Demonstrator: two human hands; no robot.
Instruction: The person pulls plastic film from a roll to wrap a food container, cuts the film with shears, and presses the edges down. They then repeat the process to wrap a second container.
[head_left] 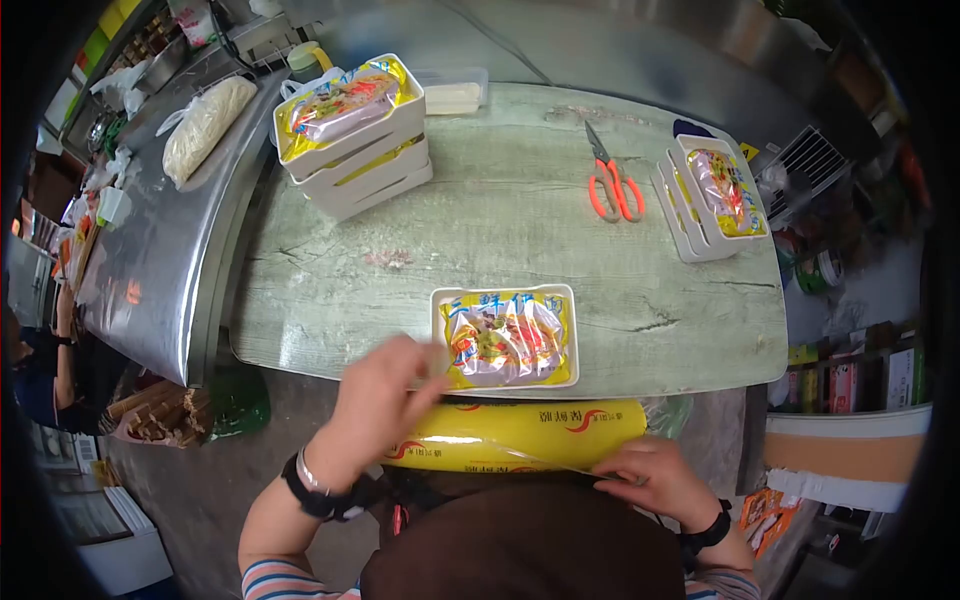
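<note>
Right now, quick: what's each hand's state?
Left hand: blurred, beside white rectangular tray; grip unclear.
Right hand: curled, beside glossy yellow roll; grip unclear.

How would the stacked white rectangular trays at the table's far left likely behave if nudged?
The white tray stack might shift in layers, since yellow packaging shows between tiers. Standing several trays tall, it could tip if pushed high up. The glossy, yellow-edged packet on top looks slippery.

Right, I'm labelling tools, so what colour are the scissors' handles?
The scissors' handles are orange-red, seen best in the head view.
</note>
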